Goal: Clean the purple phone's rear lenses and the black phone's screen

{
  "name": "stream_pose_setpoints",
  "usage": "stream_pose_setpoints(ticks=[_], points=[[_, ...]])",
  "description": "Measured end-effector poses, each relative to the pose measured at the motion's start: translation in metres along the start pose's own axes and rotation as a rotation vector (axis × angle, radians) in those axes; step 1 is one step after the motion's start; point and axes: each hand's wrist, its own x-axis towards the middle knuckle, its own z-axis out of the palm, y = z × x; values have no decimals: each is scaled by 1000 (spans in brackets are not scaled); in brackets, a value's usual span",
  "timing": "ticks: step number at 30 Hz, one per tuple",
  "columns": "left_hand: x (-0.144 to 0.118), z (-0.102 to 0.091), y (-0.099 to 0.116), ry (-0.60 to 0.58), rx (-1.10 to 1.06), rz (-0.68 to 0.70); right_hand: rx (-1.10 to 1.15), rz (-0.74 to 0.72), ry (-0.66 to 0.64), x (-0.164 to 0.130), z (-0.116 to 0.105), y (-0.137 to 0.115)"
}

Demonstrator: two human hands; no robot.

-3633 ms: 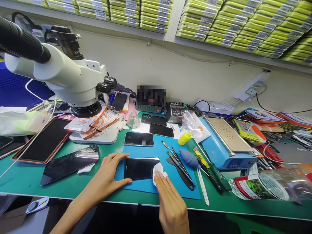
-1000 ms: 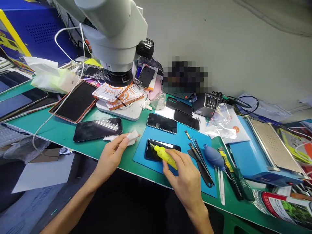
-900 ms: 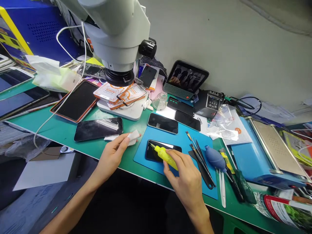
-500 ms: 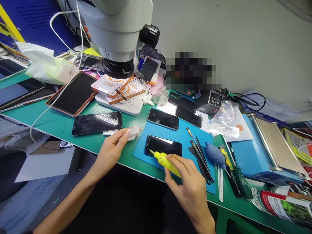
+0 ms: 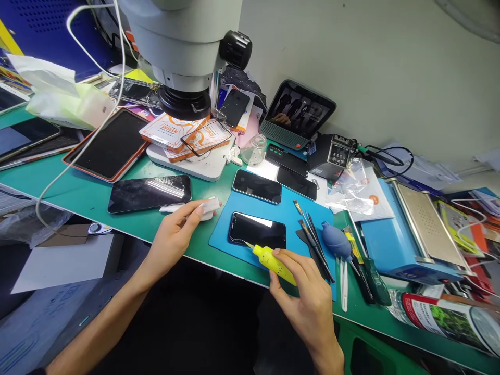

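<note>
Yellow dropper bottle (image 5: 272,259), gripped in the right hand (image 5: 308,302), lies nearly flat, its long axis running lower right to upper left, nozzle tip at the near edge of a dark phone (image 5: 257,230) on the blue mat (image 5: 297,224). Left hand (image 5: 174,234) pinches a white wipe (image 5: 207,207) on the green bench (image 5: 78,195).

Green workbench (image 5: 89,200), cluttered, running left to right. Plain pale wall (image 5: 371,67) behind it. Blue cabinet (image 5: 47,31) at far left. White microscope (image 5: 183,47) overhead at the rear. Grey floor (image 5: 47,312) beneath the bench edge. Even, bright lighting.
</note>
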Motion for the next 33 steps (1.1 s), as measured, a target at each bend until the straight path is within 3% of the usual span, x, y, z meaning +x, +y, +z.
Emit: stream_pose_setpoints(ticks=[18,25,33], points=[[-6,3,3,53,116,-11,-115,197,105,-57,-29,26],[-6,4,0,55,125,-9,-130,217,114,-58,-28,33],[-6,3,1,59,119,-28,-144,221,123,-40,-19,42]])
